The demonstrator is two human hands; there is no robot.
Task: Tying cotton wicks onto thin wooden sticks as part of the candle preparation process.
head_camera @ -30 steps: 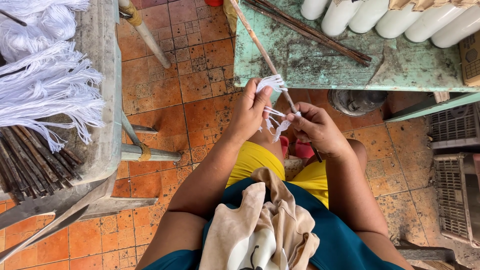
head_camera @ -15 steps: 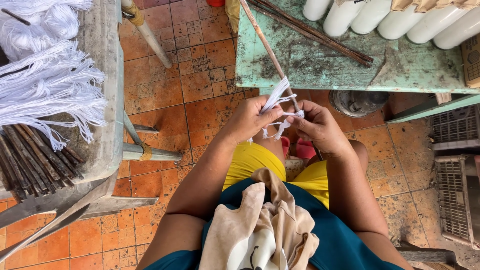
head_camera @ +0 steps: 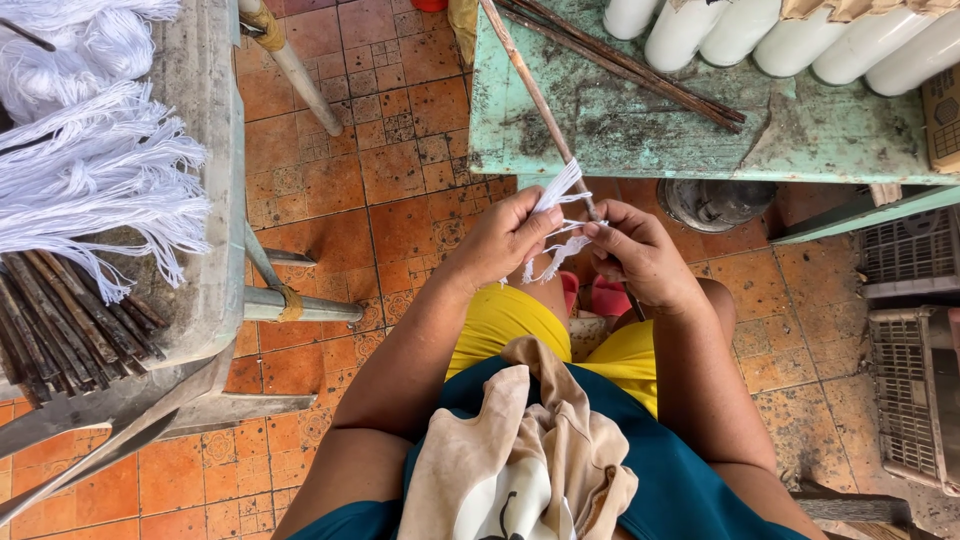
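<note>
My left hand (head_camera: 503,238) pinches a small bunch of white strings (head_camera: 556,215) against a long thin brown stick (head_camera: 536,97). My right hand (head_camera: 637,252) grips the same stick lower down, fingertips on the strings. The stick slants up and to the left over the edge of a worn green table (head_camera: 640,130). Frayed string ends hang between the two hands. Both hands sit above my lap, over yellow shorts and a beige cloth.
White string bundles (head_camera: 95,175) and several dark sticks (head_camera: 60,320) lie on a grey bench (head_camera: 205,150) at left. More dark sticks (head_camera: 640,68) and white cylinders (head_camera: 790,35) sit on the green table. Plastic crates (head_camera: 915,360) stand at right on the orange tiled floor (head_camera: 380,160).
The hands have shifted slightly down and right along the stick. The left fingers have moved on the white strings, which now fan upward by the stick.
</note>
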